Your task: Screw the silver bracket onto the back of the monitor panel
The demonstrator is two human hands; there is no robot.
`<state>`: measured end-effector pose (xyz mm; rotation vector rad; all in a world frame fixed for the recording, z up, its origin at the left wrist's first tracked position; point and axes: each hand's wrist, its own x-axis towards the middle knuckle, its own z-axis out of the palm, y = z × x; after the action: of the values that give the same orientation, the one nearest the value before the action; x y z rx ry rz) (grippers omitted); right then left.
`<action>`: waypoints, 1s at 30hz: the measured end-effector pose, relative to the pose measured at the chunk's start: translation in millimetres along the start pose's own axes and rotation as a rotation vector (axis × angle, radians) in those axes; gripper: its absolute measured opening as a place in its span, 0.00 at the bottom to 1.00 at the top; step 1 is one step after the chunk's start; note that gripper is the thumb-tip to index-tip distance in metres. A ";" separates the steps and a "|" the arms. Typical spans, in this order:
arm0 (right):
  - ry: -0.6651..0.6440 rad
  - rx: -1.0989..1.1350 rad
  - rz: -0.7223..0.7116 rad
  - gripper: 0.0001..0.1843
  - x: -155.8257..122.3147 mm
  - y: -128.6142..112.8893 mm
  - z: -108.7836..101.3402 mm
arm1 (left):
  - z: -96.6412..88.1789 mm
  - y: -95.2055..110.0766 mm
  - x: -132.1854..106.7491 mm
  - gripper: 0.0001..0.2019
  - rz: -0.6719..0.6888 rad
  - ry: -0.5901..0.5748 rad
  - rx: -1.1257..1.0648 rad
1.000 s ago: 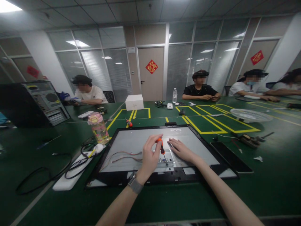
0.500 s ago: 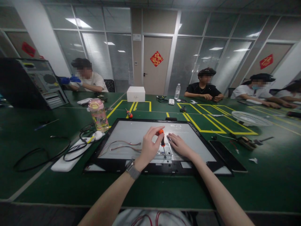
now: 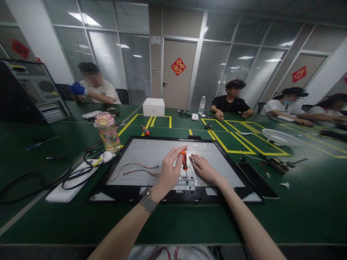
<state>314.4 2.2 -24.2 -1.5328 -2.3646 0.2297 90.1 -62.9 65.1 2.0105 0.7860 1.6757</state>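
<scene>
My left hand (image 3: 171, 166), with a watch (image 3: 148, 201) on its wrist, pinches the orange and black handle of a screwdriver (image 3: 185, 161) between thumb and fingers. The shaft points down, its tip at a small metal bracket (image 3: 191, 179) near the front edge of a flat display panel (image 3: 143, 150). That panel lies on the table with its grey back up, framed in black. My right hand (image 3: 204, 167) rests flat on it, fingers stretched, just right of the screwdriver. Thin wires (image 3: 135, 167) run over the panel to the left of my hands.
On the left stand a pink-lidded bottle (image 3: 107, 133), a white power strip (image 3: 63, 186) with black cables and a computer case (image 3: 29, 90). A black phone-like slab (image 3: 256, 179) lies right of the panel. Behind it are a white box (image 3: 153, 107) and a red screwdriver (image 3: 145, 130). Several people sit opposite.
The whole view has shifted a little. The screwdriver's handle leans differently in my left hand, and more of it shows. My right hand stays flat on the panel.
</scene>
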 end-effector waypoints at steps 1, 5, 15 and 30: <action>0.001 0.000 -0.003 0.26 0.0 0.0 -0.1 | -0.2 0.3 0.2 0.14 0.002 -0.001 -0.003; -0.003 -0.006 -0.020 0.27 -0.4 -0.3 -1.8 | 0.1 1.4 0.0 0.12 0.042 0.009 0.023; -0.001 -0.026 -0.008 0.27 -2.3 -5.2 -3.4 | 0.7 -2.4 1.2 0.14 -0.021 -0.004 -0.035; 0.013 -0.039 0.001 0.26 -0.2 -1.8 1.8 | 0.4 6.5 1.9 0.14 0.027 -0.092 -0.002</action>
<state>312.3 1.4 -25.4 -1.5481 -2.3721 0.1746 91.8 -66.6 70.6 2.0899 0.7283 1.5849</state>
